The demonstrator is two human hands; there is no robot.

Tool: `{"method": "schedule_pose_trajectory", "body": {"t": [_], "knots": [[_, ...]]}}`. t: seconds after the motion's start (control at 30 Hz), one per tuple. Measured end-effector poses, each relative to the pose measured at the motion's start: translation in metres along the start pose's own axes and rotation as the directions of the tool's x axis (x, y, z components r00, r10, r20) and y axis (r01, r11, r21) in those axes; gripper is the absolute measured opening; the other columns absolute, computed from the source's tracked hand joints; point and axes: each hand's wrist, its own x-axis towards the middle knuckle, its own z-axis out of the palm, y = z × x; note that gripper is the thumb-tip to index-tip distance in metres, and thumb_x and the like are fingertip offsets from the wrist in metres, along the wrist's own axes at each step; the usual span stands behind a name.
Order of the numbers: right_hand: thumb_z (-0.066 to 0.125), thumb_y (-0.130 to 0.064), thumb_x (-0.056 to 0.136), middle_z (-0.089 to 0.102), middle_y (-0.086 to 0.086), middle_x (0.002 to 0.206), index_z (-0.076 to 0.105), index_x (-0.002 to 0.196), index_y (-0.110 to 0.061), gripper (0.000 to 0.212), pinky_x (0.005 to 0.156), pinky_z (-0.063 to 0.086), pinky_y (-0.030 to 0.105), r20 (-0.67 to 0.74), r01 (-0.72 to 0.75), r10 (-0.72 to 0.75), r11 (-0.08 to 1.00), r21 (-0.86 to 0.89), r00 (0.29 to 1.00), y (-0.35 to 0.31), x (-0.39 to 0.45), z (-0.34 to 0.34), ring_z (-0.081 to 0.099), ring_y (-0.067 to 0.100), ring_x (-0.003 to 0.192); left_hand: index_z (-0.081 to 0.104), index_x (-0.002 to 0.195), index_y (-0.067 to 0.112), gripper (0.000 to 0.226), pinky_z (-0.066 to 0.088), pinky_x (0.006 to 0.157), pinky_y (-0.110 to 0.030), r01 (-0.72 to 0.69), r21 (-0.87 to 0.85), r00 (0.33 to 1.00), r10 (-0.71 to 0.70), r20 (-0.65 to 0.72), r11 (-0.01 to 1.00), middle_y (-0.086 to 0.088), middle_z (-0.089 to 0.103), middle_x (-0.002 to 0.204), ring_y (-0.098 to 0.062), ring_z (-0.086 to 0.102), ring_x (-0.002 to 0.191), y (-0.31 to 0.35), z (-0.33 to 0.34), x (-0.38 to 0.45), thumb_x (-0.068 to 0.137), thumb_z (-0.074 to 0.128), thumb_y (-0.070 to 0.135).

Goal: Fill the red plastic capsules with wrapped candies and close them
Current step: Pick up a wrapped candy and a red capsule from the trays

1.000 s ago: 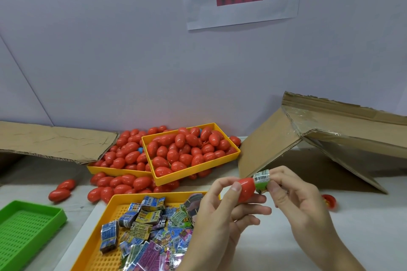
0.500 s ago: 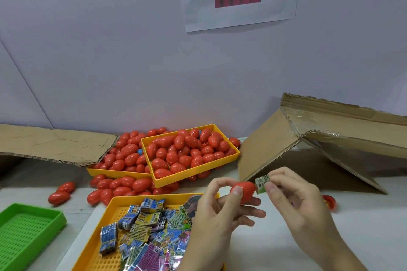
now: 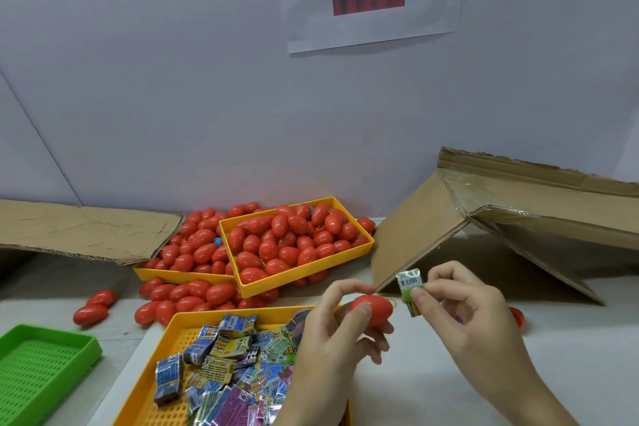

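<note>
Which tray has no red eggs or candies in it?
The green tray at the near left. It holds nothing visible, while two yellow trays carry red capsules and the near one wrapped candies.

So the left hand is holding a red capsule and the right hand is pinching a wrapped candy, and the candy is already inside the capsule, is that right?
Not quite. The left hand does hold the red capsule, and the right hand does pinch the wrapped candy, but the candy is not inside the capsule. The head view shows it just to the right of the capsule, apart from it and fully outside.
</note>
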Motion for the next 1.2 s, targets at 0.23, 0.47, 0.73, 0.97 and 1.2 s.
{"method": "schedule_pose_trajectory", "body": {"t": [0.23, 0.47, 0.73, 0.97, 1.2], "knots": [[0.060, -0.048, 0.071, 0.057, -0.013, 0.086, 0.071, 0.072, -0.035, 0.017, 0.052, 0.044, 0.019, 0.049, 0.010, -0.011, 1.000, 0.010, 0.999, -0.005, -0.001, 0.004, 0.054, 0.013, 0.077, 0.076, 0.100, 0.019, 0.046, 0.038, 0.048, -0.024, 0.089, -0.030, 0.993, -0.087, 0.080, 0.996, -0.008, 0.056, 0.061, -0.023, 0.049, 0.057, 0.004, 0.003, -0.004, 0.060, 0.063, 0.036], [0.060, -0.044, 0.074, 0.055, -0.016, 0.085, 0.067, 0.071, -0.034, 0.013, 0.050, 0.039, 0.015, 0.045, 0.051, -0.046, 0.993, -0.104, 0.998, -0.005, -0.002, 0.005, 0.051, 0.009, 0.072, 0.076, 0.090, 0.009, 0.034, 0.036, 0.046, -0.023, 0.177, -0.145, 0.981, -0.163, 0.109, 0.973, -0.015, 0.053, 0.061, -0.021, 0.053, 0.049, 0.008, 0.004, -0.004, 0.066, 0.055, 0.021], [0.060, -0.043, 0.072, 0.054, -0.020, 0.085, 0.065, 0.071, -0.036, 0.009, 0.053, 0.041, 0.014, 0.045, 0.065, -0.061, 0.993, -0.096, 0.997, -0.006, -0.002, 0.008, 0.052, 0.010, 0.077, 0.071, 0.109, 0.005, 0.049, 0.037, 0.045, -0.021, 0.233, -0.170, 0.969, -0.213, 0.127, 0.957, -0.018, 0.052, 0.059, -0.020, 0.050, 0.044, 0.010, 0.003, -0.006, 0.066, 0.053, 0.021], [0.060, -0.044, 0.073, 0.054, -0.015, 0.090, 0.061, 0.069, -0.043, 0.004, 0.053, 0.041, 0.015, 0.047, 0.125, -0.120, 0.986, -0.110, 0.992, -0.007, -0.003, 0.008, 0.051, 0.009, 0.080, 0.070, 0.100, 0.000, 0.046, 0.039, 0.044, -0.022, 0.274, -0.288, 0.962, -0.255, 0.102, 0.918, -0.017, 0.052, 0.060, -0.021, 0.051, 0.041, 0.007, 0.005, -0.003, 0.059, 0.064, 0.020], [0.064, -0.041, 0.072, 0.055, -0.019, 0.093, 0.058, 0.076, -0.049, 0.011, 0.054, 0.045, 0.013, 0.016, 0.178, -0.178, 0.978, -0.105, 0.984, -0.008, -0.004, 0.011, 0.053, 0.008, 0.086, 0.066, 0.093, -0.005, 0.047, 0.042, 0.042, -0.027, 0.245, -0.357, 0.965, -0.264, -0.004, 0.901, -0.023, 0.059, 0.065, -0.024, 0.055, 0.048, 0.000, 0.006, 0.001, 0.054, 0.072, 0.020]]}}
